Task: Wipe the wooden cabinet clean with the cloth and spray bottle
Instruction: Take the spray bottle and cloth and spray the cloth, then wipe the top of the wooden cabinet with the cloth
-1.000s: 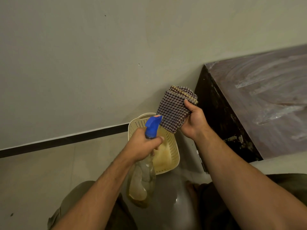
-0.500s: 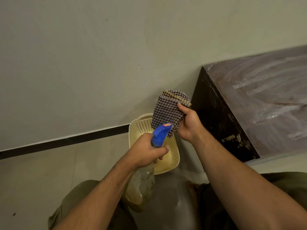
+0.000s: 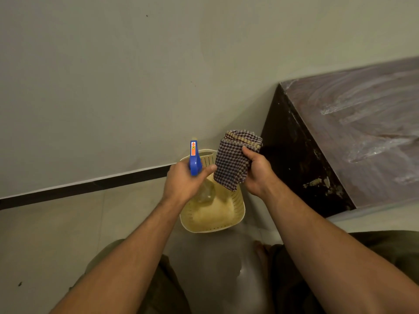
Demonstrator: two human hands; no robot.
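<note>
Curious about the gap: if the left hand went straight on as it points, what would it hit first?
Probably the cloth in the right hand: the left hand, gripping the spray bottle, sits close beside it; depth is unclear.

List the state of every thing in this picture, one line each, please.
spray bottle: gripped by the left hand, blue head up.
cloth: folded, held by the right hand.
wooden cabinet: top streaked with smears, side paint chipped.
basket: on the floor, under the hands.
</note>
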